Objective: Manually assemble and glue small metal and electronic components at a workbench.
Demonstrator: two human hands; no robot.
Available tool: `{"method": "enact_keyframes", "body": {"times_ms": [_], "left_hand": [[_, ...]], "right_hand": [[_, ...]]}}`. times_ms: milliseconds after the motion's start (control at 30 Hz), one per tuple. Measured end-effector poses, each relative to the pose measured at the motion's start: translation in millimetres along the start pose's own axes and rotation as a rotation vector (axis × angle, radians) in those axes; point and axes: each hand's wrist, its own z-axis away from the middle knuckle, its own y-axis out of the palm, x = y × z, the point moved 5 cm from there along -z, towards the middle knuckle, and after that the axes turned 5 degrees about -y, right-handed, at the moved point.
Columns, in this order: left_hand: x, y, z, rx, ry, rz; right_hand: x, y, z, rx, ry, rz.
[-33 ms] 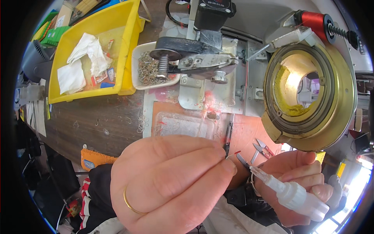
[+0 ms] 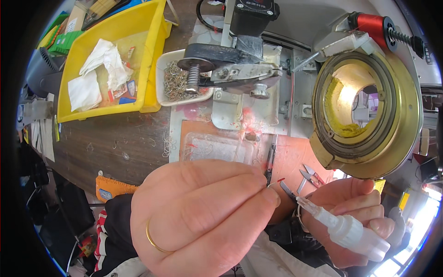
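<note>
The dark brown wooden workbench [image 2: 115, 143] fills the left and middle of the view, and at about two o'clock stands the large brass-coloured metal ring [image 2: 406, 120] of a winding machine, its inner channel lined with yellow material, with a red thread spool [image 2: 369, 23] at its upper edge near one o'clock. At ten o'clock sits a yellow plastic bin [image 2: 152, 60] holding crumpled white tissue paper [image 2: 104, 60] and small scraps. At twelve o'clock a black and grey metal machine arm [image 2: 230, 64] with a spring reaches over a small white tray of bent wire hooks [image 2: 173, 81]. Just below centre lies an orange mat [image 2: 295, 157] bearing a clear plastic sheet [image 2: 212, 147] at its left end, and a pair of small metal snips [image 2: 307, 177] lies near its right edge, at about four o'clock. The left hand [image 2: 203, 217], large in the foreground at six o'clock and wearing a gold ring [image 2: 154, 240], is closed in a narrow pinch, thumb against forefinger, on a fine pale wire [image 2: 273, 184] whose red tip shows just beyond the fingertips. The right hand [image 2: 350, 212], at four to five o'clock, is curled closed around a white plastic squeeze bottle [image 2: 346, 226] with a thin nozzle pointing up-left toward the pinched wire. Upright behind the left fingertips stands a slim dark metal tool [image 2: 270, 159], but whether a hand holds it I cannot tell.
</note>
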Motion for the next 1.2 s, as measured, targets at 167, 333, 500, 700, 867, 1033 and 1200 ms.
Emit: {"method": "enact_keyframes", "body": {"times_ms": [167,333,500,700,867,1033,1200], "left_hand": [[-2,0,-3,0.108,0.055,-0.1],[-3,1,-3,0.103,0.05,-0.112],[-3,0,-4,0.083,0.055,-0.093],[-1,1,-1,0.079,0.066,-0.104],[-1,1,-4,0.089,0.073,-0.111],[5,-1,-3,0.094,0.094,-0.061],[8,0,-4,0.105,0.131,0.015]], "right_hand": [[-1,-2,-3,-0.065,-0.068,0.045],[-2,-3,-4,-0.034,-0.07,0.058],[1,-1,-8,0.003,-0.077,0.077],[-2,2,-5,-0.034,-0.081,0.079],[11,5,-5,-0.25,-0.201,0.884],[-8,-8,-9,-0.201,-0.001,-0.087],[-14,-16,-17,-0.189,0.196,-0.516]]}}
